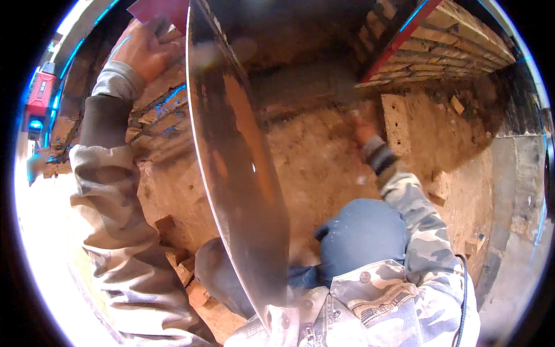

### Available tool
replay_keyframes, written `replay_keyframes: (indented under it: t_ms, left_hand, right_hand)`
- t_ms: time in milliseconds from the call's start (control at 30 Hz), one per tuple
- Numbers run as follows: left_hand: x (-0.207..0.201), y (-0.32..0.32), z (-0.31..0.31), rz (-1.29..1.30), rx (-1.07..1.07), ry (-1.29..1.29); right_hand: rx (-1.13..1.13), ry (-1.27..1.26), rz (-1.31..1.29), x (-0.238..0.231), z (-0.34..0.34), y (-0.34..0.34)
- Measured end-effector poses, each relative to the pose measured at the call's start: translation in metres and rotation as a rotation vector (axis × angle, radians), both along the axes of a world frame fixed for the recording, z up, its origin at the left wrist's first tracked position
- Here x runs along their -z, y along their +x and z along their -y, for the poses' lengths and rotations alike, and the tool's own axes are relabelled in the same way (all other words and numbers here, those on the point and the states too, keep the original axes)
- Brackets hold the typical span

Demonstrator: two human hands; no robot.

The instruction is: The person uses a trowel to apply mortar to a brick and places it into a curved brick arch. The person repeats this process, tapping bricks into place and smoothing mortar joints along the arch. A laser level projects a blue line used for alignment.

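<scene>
My left hand (145,51) is at the upper left, against the brickwork, with its fingers bent. Next to its fingertips is a flat red piece (157,10); a long panel partly hides where they meet. That dark, worn panel (231,133) stands in front of me, stretching from the top of the view down to my jacket. On the right, my right hand (363,130) reaches out low over the tan ground. It is smeared by motion, and I cannot make out its fingers or anything in them.
Bricks in courses (445,43) rise at the upper right, with a straight red bar (399,43) along them. A red laser level (41,95) stands at the far left, and blue lines cross the bricks. A holed brick (396,124) lies beside my right hand; broken pieces (179,263) lie near my knee.
</scene>
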State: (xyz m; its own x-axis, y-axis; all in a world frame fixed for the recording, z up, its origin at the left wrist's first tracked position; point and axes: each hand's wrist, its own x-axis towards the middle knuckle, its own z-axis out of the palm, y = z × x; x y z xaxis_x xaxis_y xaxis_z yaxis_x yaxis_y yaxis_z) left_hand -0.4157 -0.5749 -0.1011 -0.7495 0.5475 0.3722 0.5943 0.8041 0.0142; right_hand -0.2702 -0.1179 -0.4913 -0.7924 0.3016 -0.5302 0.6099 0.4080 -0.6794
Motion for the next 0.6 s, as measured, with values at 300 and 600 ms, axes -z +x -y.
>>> replay_keyframes:
  t_ms: [300, 600]
  left_hand:
    - [-0.003, 0.003, -0.003, -0.027, -0.024, -0.036]
    - [0.008, -0.008, 0.006, -0.045, 0.135, 0.100]
  right_hand:
    - [-0.628, 0.116, -0.571, 0.003, 0.095, 0.011]
    - [-0.073, 0.067, 0.079, -0.019, 0.035, 0.019]
